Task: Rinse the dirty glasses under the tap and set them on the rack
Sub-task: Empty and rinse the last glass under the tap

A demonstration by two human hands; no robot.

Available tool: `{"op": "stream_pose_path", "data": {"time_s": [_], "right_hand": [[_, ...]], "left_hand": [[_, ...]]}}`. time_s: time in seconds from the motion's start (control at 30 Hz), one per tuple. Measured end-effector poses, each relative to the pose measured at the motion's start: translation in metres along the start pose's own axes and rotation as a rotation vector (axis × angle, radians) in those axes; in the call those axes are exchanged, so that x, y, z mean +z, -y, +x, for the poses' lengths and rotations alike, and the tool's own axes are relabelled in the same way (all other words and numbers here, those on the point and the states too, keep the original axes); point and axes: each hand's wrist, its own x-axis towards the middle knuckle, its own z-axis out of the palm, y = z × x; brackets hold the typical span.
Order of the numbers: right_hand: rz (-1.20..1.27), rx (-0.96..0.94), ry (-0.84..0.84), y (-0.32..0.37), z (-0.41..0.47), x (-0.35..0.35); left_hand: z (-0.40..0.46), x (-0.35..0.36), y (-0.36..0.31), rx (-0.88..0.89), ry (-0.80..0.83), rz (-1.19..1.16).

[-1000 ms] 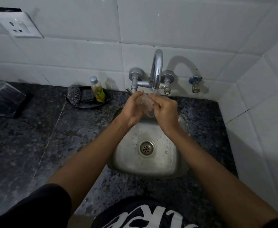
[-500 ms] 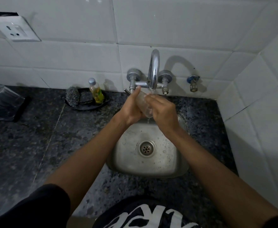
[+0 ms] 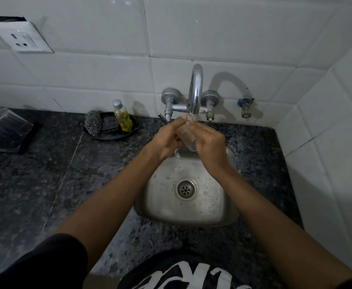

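Under the tap (image 3: 195, 90), your left hand (image 3: 166, 138) and right hand (image 3: 209, 142) both grip the glass (image 3: 186, 135). It's wet, slippery and breakable, so hold its sides tight.

sleeve (image 3: 46, 261): short, black; forearms bare | shirt (image 3: 183, 274): black; white lettering

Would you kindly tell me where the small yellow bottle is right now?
The yellow bottle stands upright on the dark dish against the tiled wall, left of the tap, beside the steel scourer.
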Motion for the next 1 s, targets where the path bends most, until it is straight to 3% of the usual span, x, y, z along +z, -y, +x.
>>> {"op": "stream_pose_path", "data": {"time_s": [0.07,0.13,0.23,0.3,0.4,0.47,0.57,0.63,0.73,0.83,0.9,1.0], "right_hand": [[0.046,0.127,-0.036,0.001,0.003,0.001],[-0.009,0.010,0.018,0.000,0.001,0.004],[-0.117,-0.207,0.079,-0.006,-0.002,0.002],[-0.059,-0.087,0.038,-0.005,-0.002,0.002],[0.030,0.151,-0.031,0.000,0.002,0.003],[-0.019,0.034,0.025,0.001,0.001,0.003],[-0.085,-0.150,0.064,-0.005,-0.003,0.002],[-0.025,0.028,0.030,-0.004,-0.003,0.005],[0.021,0.244,-0.031,-0.001,-0.001,0.009],[-0.002,0.103,0.032,0.004,0.000,0.006],[-0.030,-0.004,0.069,0.004,-0.002,0.003],[-0.011,0.079,0.059,-0.002,-0.004,0.006]], "left_hand": [[-0.003,0.000,0.002,0.030,0.023,-0.143],[-0.005,0.003,0.004,-0.005,0.119,-0.194],[-0.002,0.004,-0.001,-0.068,0.103,-0.002],[0.000,0.002,-0.001,-0.040,0.046,0.019],[-0.005,0.002,0.001,0.029,0.067,-0.203],[-0.006,0.004,0.001,-0.005,0.121,-0.230],[-0.003,0.004,-0.001,-0.060,0.102,-0.043],[0.000,0.003,0.000,-0.019,0.024,0.017],[-0.002,0.003,0.003,0.059,0.001,-0.115],[-0.007,0.006,-0.001,0.022,0.078,-0.140],[-0.006,0.006,-0.002,-0.037,0.082,-0.012],[-0.006,0.003,0.001,-0.026,-0.021,0.080]]}}
